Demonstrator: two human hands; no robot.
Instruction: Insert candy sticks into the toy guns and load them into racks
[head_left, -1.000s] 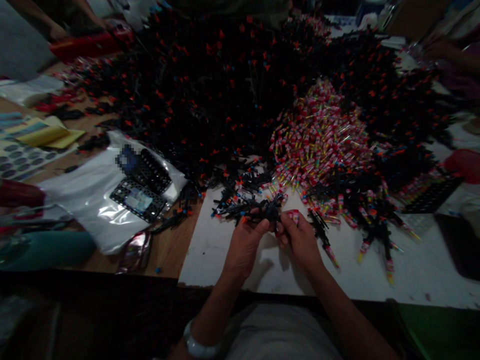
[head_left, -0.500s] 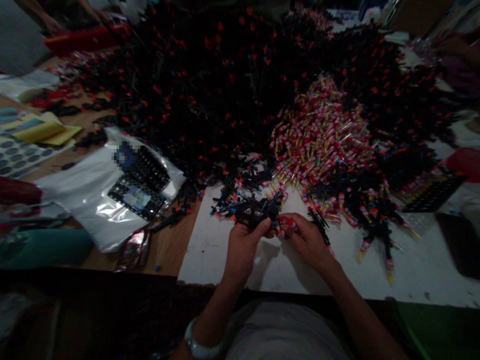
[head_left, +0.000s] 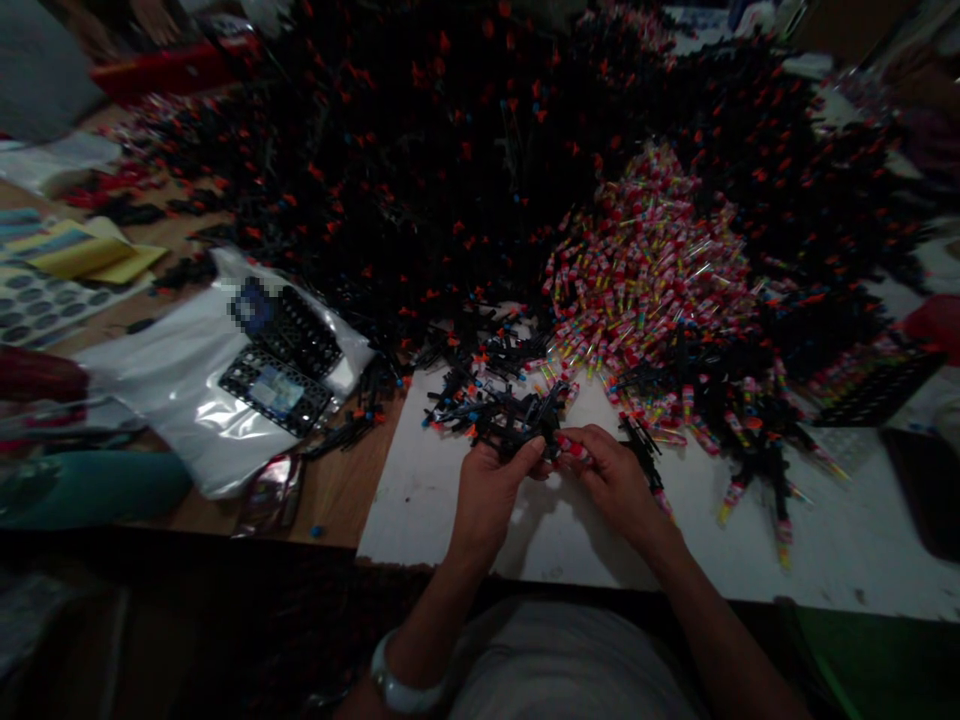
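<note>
My left hand [head_left: 487,495] is closed around a small black plastic toy gun [head_left: 551,443], thumb on top; much of the toy is hidden by the fingers. My right hand [head_left: 611,485] pinches a small tube with a pink and red wrapper [head_left: 573,449]. The tube's end meets the toy gun between the two hands; whether it is inside cannot be made out. Just beyond my fingers lies a loose heap of black toy guns [head_left: 499,400] with orange and blue tips. Behind my right hand rises a pile of pink-wrapped tubes [head_left: 652,270].
Toy guns with tubes attached [head_left: 750,465] lie at the right, near a black perforated rack [head_left: 881,390] and a dark phone-like slab [head_left: 922,490]. At the left are a plastic bag [head_left: 180,400] and a teal cylindrical object [head_left: 90,490]. A large black toy pile [head_left: 420,180] covers the back.
The tube in my right hand has turned a little and lies more in line with the toy gun. My left hand keeps its hold. The whole view has shifted slightly.
</note>
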